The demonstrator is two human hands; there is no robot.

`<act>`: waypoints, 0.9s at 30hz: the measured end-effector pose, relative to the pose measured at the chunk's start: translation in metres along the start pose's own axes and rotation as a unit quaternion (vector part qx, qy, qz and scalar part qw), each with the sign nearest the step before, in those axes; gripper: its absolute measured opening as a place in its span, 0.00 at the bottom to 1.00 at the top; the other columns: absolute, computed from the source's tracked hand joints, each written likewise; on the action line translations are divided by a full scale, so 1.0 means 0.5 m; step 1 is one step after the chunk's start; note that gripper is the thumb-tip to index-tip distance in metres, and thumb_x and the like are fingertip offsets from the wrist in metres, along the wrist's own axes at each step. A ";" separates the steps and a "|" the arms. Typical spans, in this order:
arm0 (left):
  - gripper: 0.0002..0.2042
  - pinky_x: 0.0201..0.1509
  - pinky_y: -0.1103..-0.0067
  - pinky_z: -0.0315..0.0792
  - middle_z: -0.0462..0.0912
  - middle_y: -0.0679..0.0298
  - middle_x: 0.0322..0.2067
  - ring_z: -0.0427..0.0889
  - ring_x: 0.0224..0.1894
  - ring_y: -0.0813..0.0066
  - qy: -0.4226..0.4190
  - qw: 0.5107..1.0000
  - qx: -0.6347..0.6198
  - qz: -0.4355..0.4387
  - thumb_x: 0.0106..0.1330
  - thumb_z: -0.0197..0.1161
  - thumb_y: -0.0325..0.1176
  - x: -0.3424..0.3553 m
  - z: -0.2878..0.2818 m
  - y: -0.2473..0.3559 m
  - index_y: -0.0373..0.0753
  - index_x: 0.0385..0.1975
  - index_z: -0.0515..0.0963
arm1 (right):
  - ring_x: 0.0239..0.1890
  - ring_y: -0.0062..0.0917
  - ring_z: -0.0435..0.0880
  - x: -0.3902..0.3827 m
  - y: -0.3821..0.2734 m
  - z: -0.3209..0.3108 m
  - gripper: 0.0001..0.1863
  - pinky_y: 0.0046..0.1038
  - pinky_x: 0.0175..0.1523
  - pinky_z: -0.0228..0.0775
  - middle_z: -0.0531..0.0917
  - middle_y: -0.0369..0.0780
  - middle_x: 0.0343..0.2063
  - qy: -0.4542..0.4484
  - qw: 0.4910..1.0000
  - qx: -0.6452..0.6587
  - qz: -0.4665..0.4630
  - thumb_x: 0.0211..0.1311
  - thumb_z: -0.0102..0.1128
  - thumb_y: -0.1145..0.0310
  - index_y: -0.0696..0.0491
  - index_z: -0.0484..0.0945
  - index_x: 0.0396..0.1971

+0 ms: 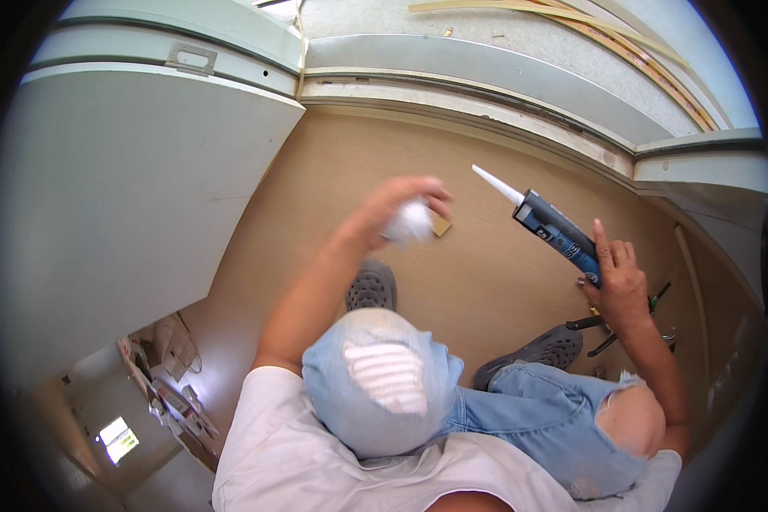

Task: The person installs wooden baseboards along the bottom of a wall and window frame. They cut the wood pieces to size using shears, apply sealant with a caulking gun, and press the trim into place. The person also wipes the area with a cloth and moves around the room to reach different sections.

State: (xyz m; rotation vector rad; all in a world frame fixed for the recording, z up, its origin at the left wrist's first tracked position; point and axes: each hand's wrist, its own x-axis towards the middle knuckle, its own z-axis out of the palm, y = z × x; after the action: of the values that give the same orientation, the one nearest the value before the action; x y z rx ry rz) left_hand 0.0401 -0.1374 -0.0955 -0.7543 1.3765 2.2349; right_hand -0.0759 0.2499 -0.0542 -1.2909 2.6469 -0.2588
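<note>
My right hand [620, 286] grips a caulking gun [585, 323] at its rear, the index finger lying along the cartridge. Its black handle parts and rod show below the wrist. The dark blue and black sealant cartridge [559, 241] tilts up to the left, with its long white nozzle [497, 183] angled over the floor. My left hand [388, 205], smeared by motion, curls round a soft white wad [411, 222]; whether it is paper or cloth I cannot tell. A small tan piece [441, 225] shows beside the wad, on the floor or in the fingers; which is unclear.
Tan board flooring [316, 196] spreads before me. A pale door panel [128, 213] stands at the left, and a metal door sill [486, 115] crosses the far side. Beyond it lie long wood strips [640, 60]. My grey clogs [371, 286] rest on the floor.
</note>
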 end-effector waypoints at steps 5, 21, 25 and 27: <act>0.24 0.35 0.80 0.74 0.81 0.68 0.35 0.77 0.32 0.82 -0.069 0.972 -0.216 0.066 0.65 0.64 0.56 0.093 0.162 -0.094 0.40 0.46 0.78 | 0.39 0.35 0.75 0.088 -0.111 -0.096 0.53 0.36 0.37 0.77 0.73 0.41 0.35 -0.037 0.996 -0.078 -0.028 0.36 0.71 0.79 0.51 0.61 0.71; 0.17 0.20 0.80 0.68 0.82 0.66 0.29 0.78 0.23 0.77 -0.053 0.928 -0.365 0.051 0.68 0.61 0.51 0.090 -0.116 -0.026 0.42 0.39 0.79 | 0.68 0.43 0.67 -0.141 -0.220 -0.081 0.47 0.41 0.71 0.57 0.70 0.51 0.63 -0.086 0.952 0.130 0.264 0.51 0.74 0.54 0.60 0.63 0.67; 0.20 0.16 0.82 0.60 0.84 0.63 0.30 0.76 0.21 0.76 -0.092 0.916 -0.383 0.073 0.69 0.57 0.53 0.101 -0.168 -0.033 0.40 0.41 0.80 | 0.69 0.35 0.66 -0.012 -0.228 -0.061 0.54 0.37 0.71 0.56 0.69 0.48 0.66 -0.133 0.817 0.459 0.323 0.50 0.75 0.45 0.60 0.59 0.70; 0.23 0.15 0.81 0.61 0.85 0.58 0.32 0.77 0.20 0.73 -0.130 0.909 -0.383 0.097 0.69 0.55 0.54 0.117 -0.218 -0.040 0.38 0.44 0.80 | 0.64 0.36 0.72 0.051 -0.260 -0.038 0.48 0.37 0.67 0.62 0.74 0.48 0.62 -0.140 0.815 0.506 0.245 0.52 0.74 0.49 0.60 0.63 0.67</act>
State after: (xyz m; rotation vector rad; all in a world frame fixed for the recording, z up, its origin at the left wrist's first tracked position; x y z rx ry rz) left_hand 0.0322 -0.2235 -0.1860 -0.5184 0.4247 2.9289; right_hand 0.0028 0.1525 -0.0076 -0.2504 1.9258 -1.0882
